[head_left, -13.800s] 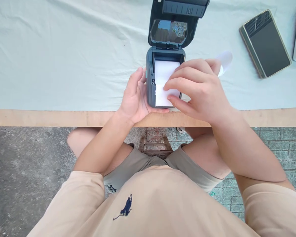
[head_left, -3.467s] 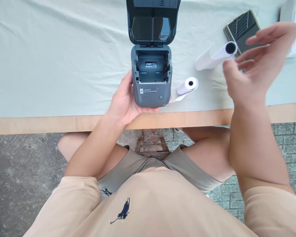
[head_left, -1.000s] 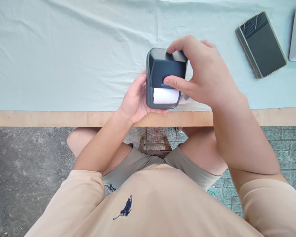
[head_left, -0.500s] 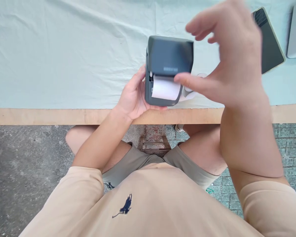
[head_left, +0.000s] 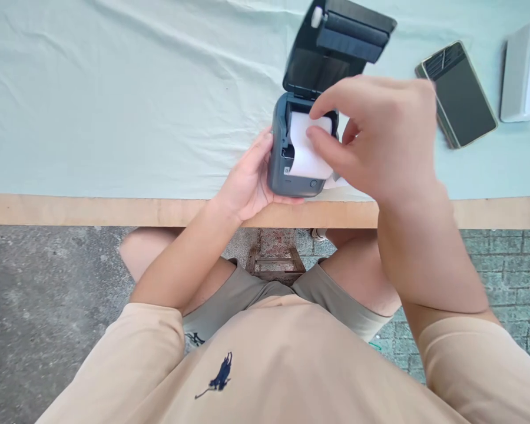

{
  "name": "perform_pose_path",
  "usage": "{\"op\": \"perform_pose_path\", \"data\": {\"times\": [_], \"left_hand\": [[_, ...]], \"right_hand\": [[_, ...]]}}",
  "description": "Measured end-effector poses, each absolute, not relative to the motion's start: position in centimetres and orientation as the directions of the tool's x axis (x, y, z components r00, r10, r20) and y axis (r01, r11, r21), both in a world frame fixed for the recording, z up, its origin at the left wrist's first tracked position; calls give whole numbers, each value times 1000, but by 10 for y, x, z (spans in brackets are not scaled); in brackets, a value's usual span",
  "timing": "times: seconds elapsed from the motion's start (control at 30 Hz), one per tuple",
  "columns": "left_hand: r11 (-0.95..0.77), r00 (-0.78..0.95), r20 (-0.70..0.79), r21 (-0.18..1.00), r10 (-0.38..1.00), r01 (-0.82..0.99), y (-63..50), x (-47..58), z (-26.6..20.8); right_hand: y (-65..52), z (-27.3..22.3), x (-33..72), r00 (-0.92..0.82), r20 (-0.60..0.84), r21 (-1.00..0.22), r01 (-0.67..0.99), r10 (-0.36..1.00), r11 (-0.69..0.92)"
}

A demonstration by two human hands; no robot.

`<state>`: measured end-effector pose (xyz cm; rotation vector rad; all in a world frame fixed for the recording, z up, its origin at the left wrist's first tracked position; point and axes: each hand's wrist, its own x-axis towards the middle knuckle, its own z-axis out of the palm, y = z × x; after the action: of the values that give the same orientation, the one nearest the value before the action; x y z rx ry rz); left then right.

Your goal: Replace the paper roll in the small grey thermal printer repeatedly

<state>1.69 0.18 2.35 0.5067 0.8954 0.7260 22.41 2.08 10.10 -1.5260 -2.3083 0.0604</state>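
A dark grey label printer (head_left: 297,187) rests in my left hand (head_left: 251,176), its fingers wrapped round the left side and under the bottom edge. The printer's lid (head_left: 320,59) stands raised on its hinge, a roller on its inner face. Inside the compartment sits a white paper roll (head_left: 310,147), and its loose end hangs over the front edge. My right hand (head_left: 375,135) is over the roll, thumb and index fingertips at the paper with a small gap between them. The other fingers of that hand are curled and partly hidden.
A phone (head_left: 461,97) lies on the cloth-covered table (head_left: 136,106) to the right. Beyond it is a white box-shaped device (head_left: 523,82) with printed characters. Some white paper (head_left: 337,181) lies beside the printer, partly covered. The wooden table edge (head_left: 92,211) runs in front of me.
The printer's lid has swung up from closed, uncovering the roll. My right hand has come down and left, from beside the lid to the paper. The printer has shifted slightly right.
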Motion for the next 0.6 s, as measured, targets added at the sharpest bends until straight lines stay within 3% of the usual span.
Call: {"op": "perform_pose_path", "data": {"times": [0.13,0.27,0.43,0.5,0.6], "left_hand": [[628,392,-501,698,772,-346,-3,18,24],[620,380,-498,704,779,-347,-4,19,23],[655,381,-536,664,754,-361,-2,18,24],[678,385,-559,622,734,-391,0,18,24],[700,413,-565,590,714,-402,5,17,23]], "right_hand": [[20,124,209,-264,-102,-39,964,959,262],[20,134,198,-249,-230,7,966,941,258],[23,118,205,-277,-124,0,960,953,279],[23,114,219,-331,-49,-92,941,942,326],[21,113,252,-396,76,-329,856,915,398]]}}
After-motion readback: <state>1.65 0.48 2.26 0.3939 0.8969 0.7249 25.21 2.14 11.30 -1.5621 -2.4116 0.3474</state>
